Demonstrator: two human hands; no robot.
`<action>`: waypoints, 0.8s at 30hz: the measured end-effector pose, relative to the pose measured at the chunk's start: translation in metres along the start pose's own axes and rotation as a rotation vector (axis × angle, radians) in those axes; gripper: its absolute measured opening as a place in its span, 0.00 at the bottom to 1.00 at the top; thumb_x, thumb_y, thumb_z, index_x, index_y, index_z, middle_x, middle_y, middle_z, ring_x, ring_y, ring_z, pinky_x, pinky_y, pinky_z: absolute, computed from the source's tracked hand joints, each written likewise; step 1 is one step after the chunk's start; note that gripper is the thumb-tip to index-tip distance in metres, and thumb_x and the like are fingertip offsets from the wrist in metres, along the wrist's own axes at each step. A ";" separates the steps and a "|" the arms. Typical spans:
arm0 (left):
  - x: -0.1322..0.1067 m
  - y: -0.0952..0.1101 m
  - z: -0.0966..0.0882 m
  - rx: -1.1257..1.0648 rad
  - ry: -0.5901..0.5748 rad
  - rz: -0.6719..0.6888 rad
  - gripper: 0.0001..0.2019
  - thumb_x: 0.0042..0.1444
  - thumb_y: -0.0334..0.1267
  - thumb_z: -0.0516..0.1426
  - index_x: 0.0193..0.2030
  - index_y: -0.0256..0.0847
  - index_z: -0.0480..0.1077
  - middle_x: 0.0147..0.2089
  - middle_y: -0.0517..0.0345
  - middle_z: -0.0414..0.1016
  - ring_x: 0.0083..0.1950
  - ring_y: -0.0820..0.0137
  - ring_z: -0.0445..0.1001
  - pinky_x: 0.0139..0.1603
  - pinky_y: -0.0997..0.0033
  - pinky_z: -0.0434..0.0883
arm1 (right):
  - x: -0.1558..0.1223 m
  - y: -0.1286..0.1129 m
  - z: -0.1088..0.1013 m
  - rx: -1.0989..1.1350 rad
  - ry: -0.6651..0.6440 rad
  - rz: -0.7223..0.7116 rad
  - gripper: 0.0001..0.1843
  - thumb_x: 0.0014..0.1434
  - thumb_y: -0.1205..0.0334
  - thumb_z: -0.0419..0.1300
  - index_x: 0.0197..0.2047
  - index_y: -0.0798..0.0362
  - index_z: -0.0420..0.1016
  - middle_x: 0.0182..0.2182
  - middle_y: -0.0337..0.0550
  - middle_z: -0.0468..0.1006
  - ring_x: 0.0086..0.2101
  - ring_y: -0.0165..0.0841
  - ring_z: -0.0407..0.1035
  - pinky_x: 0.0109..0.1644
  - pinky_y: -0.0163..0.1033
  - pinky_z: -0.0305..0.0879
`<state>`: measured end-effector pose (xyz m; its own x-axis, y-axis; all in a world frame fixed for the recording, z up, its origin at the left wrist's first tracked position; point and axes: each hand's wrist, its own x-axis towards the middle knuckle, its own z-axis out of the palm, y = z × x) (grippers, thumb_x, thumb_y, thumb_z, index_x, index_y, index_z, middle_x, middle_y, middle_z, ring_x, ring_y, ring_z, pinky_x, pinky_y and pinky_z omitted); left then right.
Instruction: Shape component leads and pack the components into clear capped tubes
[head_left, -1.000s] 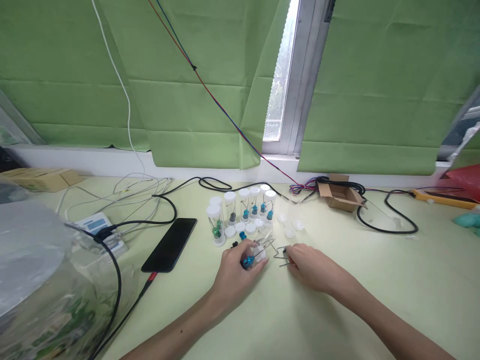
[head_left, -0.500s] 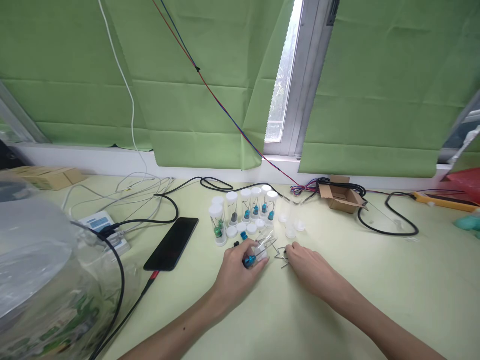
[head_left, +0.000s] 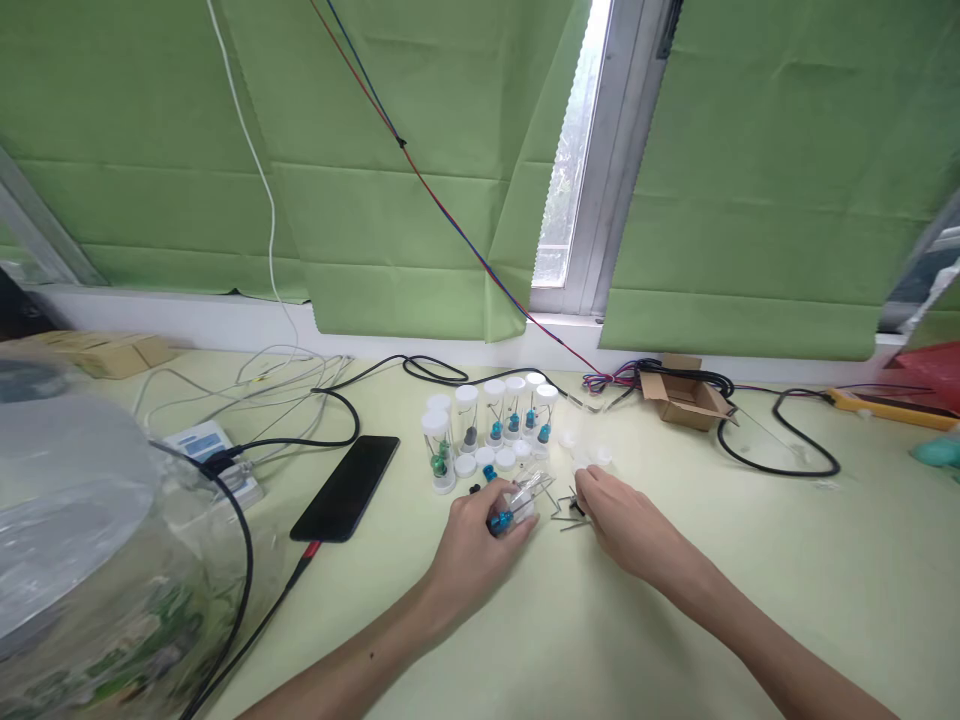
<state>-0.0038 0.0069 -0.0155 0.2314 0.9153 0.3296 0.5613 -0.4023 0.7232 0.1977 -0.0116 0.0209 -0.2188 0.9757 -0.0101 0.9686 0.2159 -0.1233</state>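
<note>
My left hand (head_left: 484, 530) is curled around a clear plastic tube (head_left: 529, 488) lying on its side; a blue piece with a metal rod (head_left: 501, 521) shows at the fingers. My right hand (head_left: 619, 515) is closed, its fingertips pinched down at the table beside bent metal rods (head_left: 564, 505) and a small black part (head_left: 576, 505). Whatever its fingertips hold is hidden. Behind the hands stand several white-capped clear tubes (head_left: 466, 412) with blue, grey or green pieces inside. Loose white caps (head_left: 465, 464) and a blue piece (head_left: 490, 472) lie in front of them.
A black phone (head_left: 346, 490) with a cable lies to the left, near a large clear plastic bag (head_left: 67, 500). A small open cardboard box (head_left: 684, 400) and black cable (head_left: 780, 468) sit at the back right. Clear empty tubes and caps (head_left: 600, 455) lie beyond my right hand.
My right hand has shifted slightly right and away from me, uncovering more of the black part and metal rods. My left hand stays around the tube.
</note>
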 end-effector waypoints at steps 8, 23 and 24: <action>0.004 0.002 -0.003 0.006 0.038 -0.050 0.13 0.53 0.45 0.60 0.40 0.39 0.73 0.24 0.64 0.64 0.27 0.71 0.62 0.29 0.74 0.61 | 0.009 -0.007 -0.059 0.268 0.203 -0.192 0.14 0.56 0.80 0.45 0.31 0.49 0.50 0.27 0.37 0.64 0.26 0.31 0.57 0.26 0.34 0.49; 0.007 -0.003 -0.003 -0.021 0.067 -0.052 0.15 0.53 0.49 0.61 0.41 0.40 0.71 0.24 0.66 0.61 0.26 0.72 0.59 0.28 0.74 0.59 | 0.012 -0.011 -0.081 0.283 0.204 -0.340 0.16 0.60 0.77 0.50 0.40 0.51 0.75 0.34 0.45 0.73 0.34 0.35 0.68 0.35 0.36 0.59; 0.007 -0.003 -0.003 -0.026 0.058 -0.047 0.15 0.54 0.48 0.60 0.41 0.40 0.71 0.24 0.65 0.61 0.26 0.72 0.59 0.28 0.74 0.59 | 0.013 -0.012 -0.081 0.288 0.211 -0.345 0.16 0.60 0.76 0.50 0.40 0.51 0.76 0.34 0.45 0.73 0.34 0.35 0.68 0.35 0.36 0.59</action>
<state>-0.0058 0.0144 -0.0135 0.1580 0.9311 0.3288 0.5499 -0.3595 0.7539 0.1927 0.0016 0.1029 -0.4637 0.8417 0.2767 0.7652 0.5379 -0.3537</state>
